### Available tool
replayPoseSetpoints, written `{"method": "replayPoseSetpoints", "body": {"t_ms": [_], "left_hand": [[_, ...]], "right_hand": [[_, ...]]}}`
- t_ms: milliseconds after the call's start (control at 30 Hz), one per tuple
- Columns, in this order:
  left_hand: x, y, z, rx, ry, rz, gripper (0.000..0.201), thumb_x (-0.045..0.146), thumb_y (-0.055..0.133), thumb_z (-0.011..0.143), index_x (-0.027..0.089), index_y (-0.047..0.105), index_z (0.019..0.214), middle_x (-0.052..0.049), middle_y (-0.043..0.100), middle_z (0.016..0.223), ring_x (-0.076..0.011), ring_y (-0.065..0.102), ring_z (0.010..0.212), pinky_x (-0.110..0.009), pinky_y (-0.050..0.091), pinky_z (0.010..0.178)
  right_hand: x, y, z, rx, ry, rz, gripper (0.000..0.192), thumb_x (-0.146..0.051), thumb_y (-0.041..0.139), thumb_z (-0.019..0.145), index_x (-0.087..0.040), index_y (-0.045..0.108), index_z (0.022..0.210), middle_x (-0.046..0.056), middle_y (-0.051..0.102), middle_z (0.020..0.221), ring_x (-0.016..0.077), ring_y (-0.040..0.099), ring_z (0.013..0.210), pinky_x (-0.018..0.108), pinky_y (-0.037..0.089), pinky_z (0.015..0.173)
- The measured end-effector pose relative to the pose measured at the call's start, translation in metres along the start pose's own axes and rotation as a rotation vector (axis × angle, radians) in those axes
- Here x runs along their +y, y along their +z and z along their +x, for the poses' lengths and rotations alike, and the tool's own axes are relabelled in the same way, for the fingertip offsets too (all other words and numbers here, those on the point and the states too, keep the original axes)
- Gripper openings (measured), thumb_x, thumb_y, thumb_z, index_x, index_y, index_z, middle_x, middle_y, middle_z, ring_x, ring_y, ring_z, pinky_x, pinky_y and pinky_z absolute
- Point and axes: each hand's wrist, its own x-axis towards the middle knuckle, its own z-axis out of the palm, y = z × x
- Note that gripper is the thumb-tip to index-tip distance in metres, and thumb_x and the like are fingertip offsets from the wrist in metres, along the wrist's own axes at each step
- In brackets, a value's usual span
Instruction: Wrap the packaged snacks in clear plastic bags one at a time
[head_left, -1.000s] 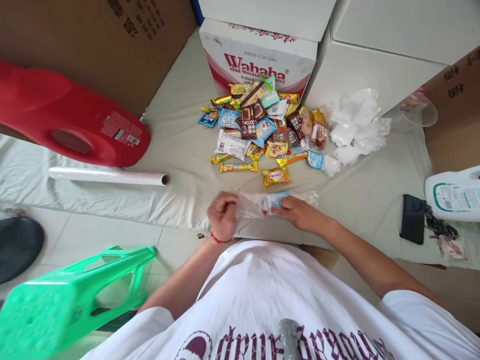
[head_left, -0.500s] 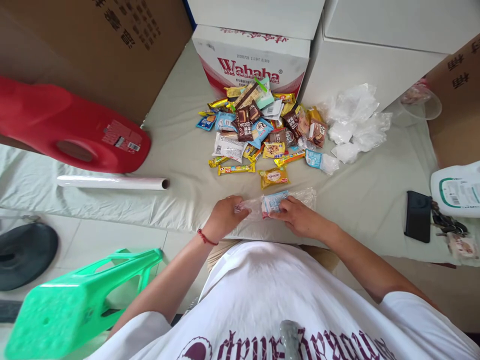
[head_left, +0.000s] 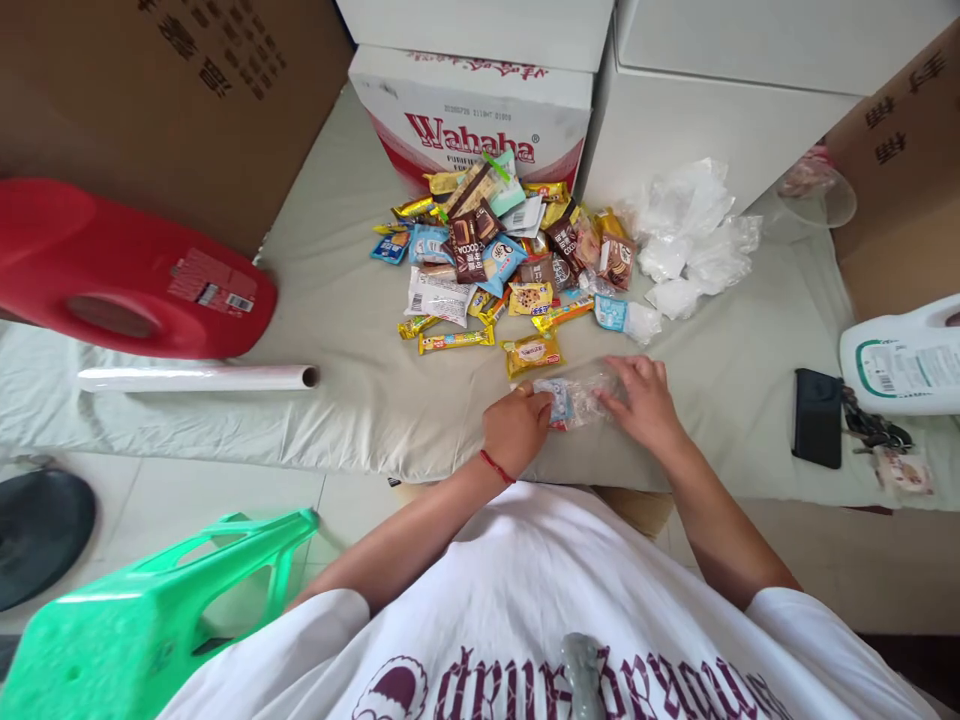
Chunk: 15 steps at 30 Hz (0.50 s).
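Observation:
My left hand (head_left: 515, 428) and my right hand (head_left: 643, 398) both hold a clear plastic bag (head_left: 581, 397) with a blue-and-white snack packet inside. The bag lies on the cloth-covered surface near its front edge. My left hand pinches its left end, my right hand grips its right end. Just beyond lies a yellow snack packet (head_left: 531, 353), and behind it a pile of wrapped snacks (head_left: 495, 255).
A Wahaha carton (head_left: 469, 115) stands behind the pile. Crumpled clear bags (head_left: 686, 235) lie to the right. A red jug (head_left: 127, 270) and a film roll (head_left: 196, 378) lie left. A black phone (head_left: 817, 417), keys and a white jug (head_left: 904, 360) sit right. A green stool (head_left: 142, 610) is lower left.
Both hands moved forward and right with the bag. They came closer together, and the bag now looks bunched up and shorter between them.

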Motion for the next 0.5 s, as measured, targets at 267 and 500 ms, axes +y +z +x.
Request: {"method": "replayPoseSetpoints", "body": {"t_ms": [267, 500], "left_hand": [[-0.004, 0.001, 0.008, 0.037, -0.147, 0.026, 0.045, 0.05, 0.079, 0.078, 0.018, 0.066, 0.107, -0.02, 0.06, 0.124, -0.0428, 0.051, 0.122, -0.055, 0.048, 0.094], [0.021, 0.01, -0.013, 0.093, 0.169, -0.158, 0.019, 0.02, 0.058, 0.087, 0.019, 0.057, 0.106, -0.016, 0.058, 0.113, -0.0315, 0.057, 0.111, -0.044, 0.05, 0.091]], "right_hand": [[-0.026, 0.017, -0.016, -0.057, 0.121, 0.125, 0.014, -0.034, 0.059, 0.093, -0.022, 0.064, 0.088, 0.009, 0.065, 0.092, 0.0232, 0.059, 0.08, 0.037, 0.051, 0.076], [-0.065, 0.041, -0.023, -0.098, 0.296, 0.715, 0.029, -0.044, 0.046, 0.099, -0.023, 0.064, 0.105, 0.006, 0.073, 0.1, 0.0209, 0.067, 0.091, 0.034, 0.055, 0.083]]}}
